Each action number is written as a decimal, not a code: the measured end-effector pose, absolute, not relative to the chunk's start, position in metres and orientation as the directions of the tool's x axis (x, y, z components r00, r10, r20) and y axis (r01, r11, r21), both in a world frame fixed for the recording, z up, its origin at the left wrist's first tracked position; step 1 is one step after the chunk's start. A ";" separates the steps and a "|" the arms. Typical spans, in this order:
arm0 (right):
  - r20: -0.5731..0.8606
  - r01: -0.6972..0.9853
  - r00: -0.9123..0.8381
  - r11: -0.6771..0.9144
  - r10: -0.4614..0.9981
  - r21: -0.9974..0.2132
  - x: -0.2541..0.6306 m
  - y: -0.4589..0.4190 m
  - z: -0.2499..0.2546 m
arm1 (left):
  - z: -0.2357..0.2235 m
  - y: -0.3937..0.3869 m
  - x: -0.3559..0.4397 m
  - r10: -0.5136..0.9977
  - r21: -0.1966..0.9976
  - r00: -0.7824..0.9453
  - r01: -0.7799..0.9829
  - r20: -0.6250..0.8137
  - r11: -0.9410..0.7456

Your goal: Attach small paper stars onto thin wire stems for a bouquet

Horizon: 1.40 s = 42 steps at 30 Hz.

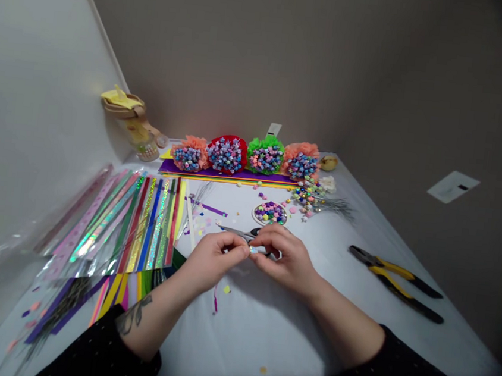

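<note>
My left hand [213,262] and my right hand [283,258] meet above the white table, their fingertips pinching a small iridescent paper piece [253,250] between them. Most of the piece is hidden by my fingers. A pair of scissors [237,231] with black handles lies just behind my hands, partly covered by my right hand. Beyond them is a round dish of tiny paper stars [270,213]. A fan of shiny coloured paper strips [148,231] lies to the left of my left hand.
Yellow-handled pliers [396,284] lie to the right. Along the back wall stand several paper-star bunches in crepe paper [226,154] on a purple sheet, with loose stars and wire stems nearby. A bottle [137,131] lies at back left. Paper scraps are scattered about.
</note>
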State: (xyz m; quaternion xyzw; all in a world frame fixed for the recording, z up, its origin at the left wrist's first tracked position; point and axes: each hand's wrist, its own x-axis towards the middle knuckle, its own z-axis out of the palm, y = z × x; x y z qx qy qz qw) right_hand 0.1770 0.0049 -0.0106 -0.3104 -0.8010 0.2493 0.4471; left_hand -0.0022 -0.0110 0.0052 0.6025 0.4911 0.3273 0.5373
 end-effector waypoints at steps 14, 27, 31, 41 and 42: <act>0.319 0.292 -0.364 0.432 0.875 -0.853 0.180 0.006 -0.004 | 0.006 -0.013 -0.005 0.930 0.806 0.310 0.489 0.196 -0.333; 0.129 0.248 -0.397 0.241 0.909 -0.938 0.174 0.010 -0.012 | 0.009 -0.014 -0.004 0.911 0.725 0.381 0.582 0.156 -0.368; 0.129 0.238 -0.323 0.213 0.937 -0.948 0.171 0.007 -0.012 | 0.005 -0.013 -0.004 0.930 0.782 0.342 0.542 0.131 -0.309; 0.241 0.329 -0.143 0.276 0.960 -0.903 0.171 0.004 -0.015 | 0.005 -0.017 -0.003 0.885 0.612 0.053 0.703 0.462 -0.362; 0.287 0.354 -0.133 0.316 0.949 -0.880 0.170 0.003 -0.015 | 0.005 -0.018 -0.002 0.887 0.623 0.078 0.683 0.456 -0.380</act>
